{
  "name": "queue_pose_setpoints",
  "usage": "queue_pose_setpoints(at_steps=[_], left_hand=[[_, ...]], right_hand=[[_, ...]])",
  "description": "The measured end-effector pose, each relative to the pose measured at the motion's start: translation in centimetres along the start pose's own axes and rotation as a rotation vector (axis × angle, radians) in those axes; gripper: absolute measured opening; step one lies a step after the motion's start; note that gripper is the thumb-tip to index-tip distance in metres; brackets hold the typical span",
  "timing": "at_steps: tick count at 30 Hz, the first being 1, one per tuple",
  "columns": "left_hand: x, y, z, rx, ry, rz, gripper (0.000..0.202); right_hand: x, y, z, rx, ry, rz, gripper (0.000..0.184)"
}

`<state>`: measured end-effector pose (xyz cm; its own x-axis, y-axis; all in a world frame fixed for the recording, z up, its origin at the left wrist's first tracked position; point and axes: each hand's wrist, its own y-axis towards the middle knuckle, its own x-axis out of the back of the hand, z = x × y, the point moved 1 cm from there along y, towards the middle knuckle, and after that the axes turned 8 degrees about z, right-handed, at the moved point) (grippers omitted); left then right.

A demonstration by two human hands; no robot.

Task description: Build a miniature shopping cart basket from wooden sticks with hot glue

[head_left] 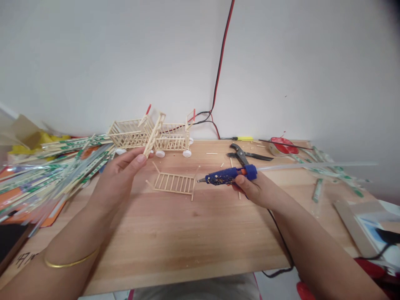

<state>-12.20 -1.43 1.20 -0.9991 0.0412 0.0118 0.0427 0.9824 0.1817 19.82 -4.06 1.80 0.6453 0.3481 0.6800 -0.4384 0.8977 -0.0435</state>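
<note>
Between the thumb and fingers of my left hand [125, 168] is a narrow wooden stick frame [154, 135], raised and tilted upward. My right hand [258, 187] grips a blue glue gun [225, 176] whose nozzle points left; a long clear glue stick [315, 166] extends from its back. Below and between the hands, a ladder-like stick panel [174, 183] lies on the table with posts sticking up at its corners. Behind the left hand stand two small carts [128, 131] built from sticks, with white wheels and red-tipped handles, partly hidden by the held frame.
Wrapped chopsticks [78, 166] are piled at the left. Dark-handled pliers [240, 154], a yellow marker [244, 138] and a red bowl [283, 146] lie toward the back right. A black cord [281, 233] runs off the front edge, and a cardboard box [353, 225] stands at right.
</note>
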Motion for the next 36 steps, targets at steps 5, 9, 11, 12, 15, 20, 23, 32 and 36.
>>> queue_pose_setpoints(at_steps=[5, 9, 11, 12, 15, 20, 23, 32, 36], left_hand=[[-0.06, -0.08, -0.05, -0.009, -0.006, 0.012, 0.027], [-0.15, -0.1, -0.03, 0.012, 0.01, 0.032, 0.031], [-0.17, -0.11, -0.01, 0.024, 0.017, 0.029, 0.033], [-0.16, -0.11, 0.0, 0.028, 0.018, 0.023, 0.034], [-0.13, -0.08, 0.0, 0.035, 0.019, 0.005, 0.036], [-0.24, -0.05, -0.12, 0.012, 0.014, 0.036, 0.031], [-0.33, -0.09, -0.23, 0.017, 0.015, 0.044, 0.031], [-0.34, -0.09, -0.3, 0.007, 0.027, 0.082, 0.03], [-0.03, -0.03, 0.0, 0.007, 0.028, 0.07, 0.03]], right_hand=[[0.04, 0.06, 0.29, -0.004, 0.024, 0.007, 0.057], [0.02, 0.02, 0.24, -0.018, 0.018, 0.009, 0.057], [-0.01, 0.02, 0.05, -0.018, 0.024, 0.014, 0.056], [-0.01, 0.03, -0.04, -0.016, 0.03, 0.016, 0.056], [0.07, 0.07, -0.1, 0.004, 0.033, 0.019, 0.054], [0.38, 0.09, 0.49, 0.046, -0.019, 0.021, 0.056], [0.5, 0.06, 0.57, 0.058, -0.024, 0.022, 0.056], [0.3, 0.2, 0.13, 0.065, 0.018, 0.097, 0.051], [0.33, 0.24, 0.39, 0.05, -0.064, 0.232, 0.043]])
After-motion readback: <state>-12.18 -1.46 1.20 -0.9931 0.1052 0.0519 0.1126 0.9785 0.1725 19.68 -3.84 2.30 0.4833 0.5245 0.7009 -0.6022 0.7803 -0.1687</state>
